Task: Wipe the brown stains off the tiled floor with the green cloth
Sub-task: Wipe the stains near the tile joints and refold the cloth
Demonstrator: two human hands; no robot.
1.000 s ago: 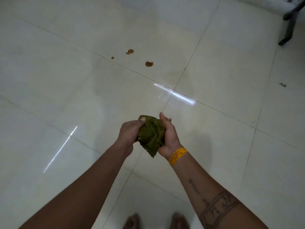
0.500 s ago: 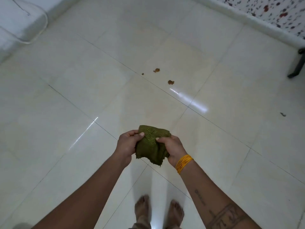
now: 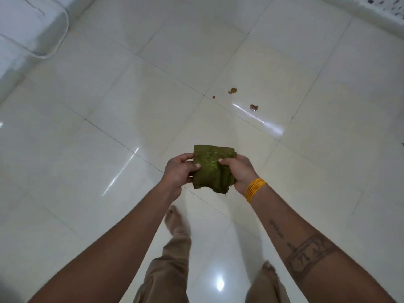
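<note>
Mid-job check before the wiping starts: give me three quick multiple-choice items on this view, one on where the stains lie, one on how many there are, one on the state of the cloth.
1. Where do the brown stains lie relative to the hands?
A. Ahead and to the right, on the tiled floor
B. Directly under the feet
C. On the cloth

2. How many brown stains show?
A. One
B. Three
C. Six

3. What is the state of the green cloth?
A. Spread flat on the floor
B. Held bunched in the air by both hands
C. Pressed on a stain

Answers:
1 A: the spots sit beyond the hands, near a grout line.
2 B: two larger blobs, at and, and one small dot.
3 B: the left hand and right hand each have a grip on it, above the floor.
</note>
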